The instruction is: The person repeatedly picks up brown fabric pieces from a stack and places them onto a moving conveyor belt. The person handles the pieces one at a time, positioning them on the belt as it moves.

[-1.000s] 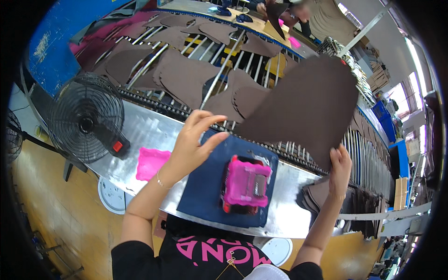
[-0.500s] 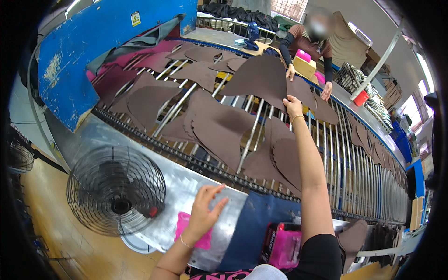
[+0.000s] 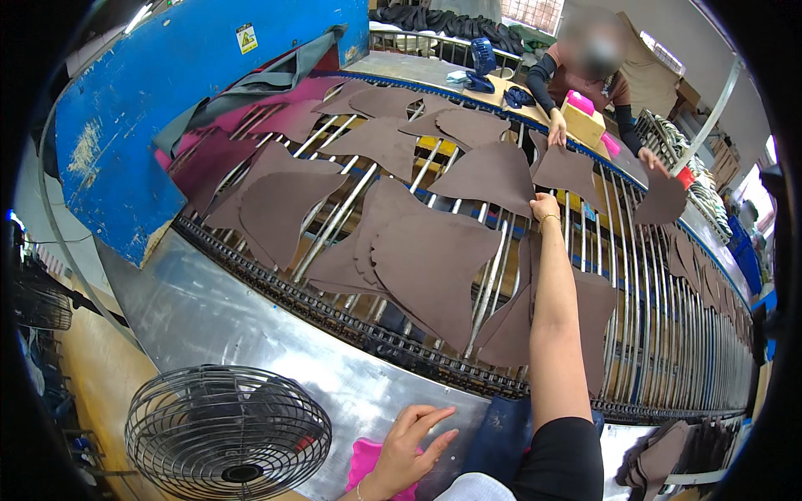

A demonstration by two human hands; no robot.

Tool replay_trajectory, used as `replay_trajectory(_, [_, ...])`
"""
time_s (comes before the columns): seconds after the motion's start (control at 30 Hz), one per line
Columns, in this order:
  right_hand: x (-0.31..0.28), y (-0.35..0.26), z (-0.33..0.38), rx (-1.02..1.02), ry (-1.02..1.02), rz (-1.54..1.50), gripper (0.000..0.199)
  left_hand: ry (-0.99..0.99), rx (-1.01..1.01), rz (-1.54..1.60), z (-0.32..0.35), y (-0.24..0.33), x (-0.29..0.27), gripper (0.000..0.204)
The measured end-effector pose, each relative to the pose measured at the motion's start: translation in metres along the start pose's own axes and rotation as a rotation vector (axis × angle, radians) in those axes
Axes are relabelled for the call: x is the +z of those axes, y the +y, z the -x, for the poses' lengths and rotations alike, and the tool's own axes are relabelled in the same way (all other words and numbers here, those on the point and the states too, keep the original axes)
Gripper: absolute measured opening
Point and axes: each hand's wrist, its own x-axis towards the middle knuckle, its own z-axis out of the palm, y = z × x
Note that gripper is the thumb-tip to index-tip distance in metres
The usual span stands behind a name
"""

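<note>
With its arm stretched far across the rod conveyor (image 3: 622, 334), my right hand (image 3: 545, 206) pinches the lower right corner of a brown, leather-like cut piece (image 3: 489, 177). This piece spreads leftward over the metal rods. My left hand (image 3: 413, 447) hovers, fingers apart and holding nothing, above the metal side table, close to a pink wavy-edged pad (image 3: 365, 461). Between my hands lies an overlapping stack of brown cut pieces (image 3: 439, 259); more brown pieces (image 3: 576, 313) are partly hidden behind my right forearm.
Opposite, a co-worker's one hand (image 3: 557, 128) touches a brown piece, while the other holds another piece (image 3: 662, 196). A wire-caged fan (image 3: 230, 434) stands at the near left. The blue machine housing (image 3: 125, 134) rises at the far left. Dark chain (image 3: 376, 342) edges the conveyor.
The piece in my right hand has come down from a raised position onto the rods. The co-worker's hand has moved right with a piece. My view has shifted.
</note>
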Motion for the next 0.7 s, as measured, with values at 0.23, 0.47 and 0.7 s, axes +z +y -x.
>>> replay_trajectory(0.23, [-0.018, -0.004, 0.025, 0.152, 0.056, 0.152, 0.041, -0.026, -0.022, 0.014, -0.001, 0.004, 0.003, 0.031])
replay_trajectory(0.47, [-0.129, -0.013, 0.106, -0.153, -0.145, 0.497, 0.039, 0.03, 0.046, -0.077, 0.002, 0.002, 0.008, 0.028])
replay_trajectory(0.7, [-0.334, 0.119, 0.304, -0.15, -0.085, 0.654, 0.035, 0.082, 0.181, -0.131, 0.003, 0.01, 0.019, 0.024])
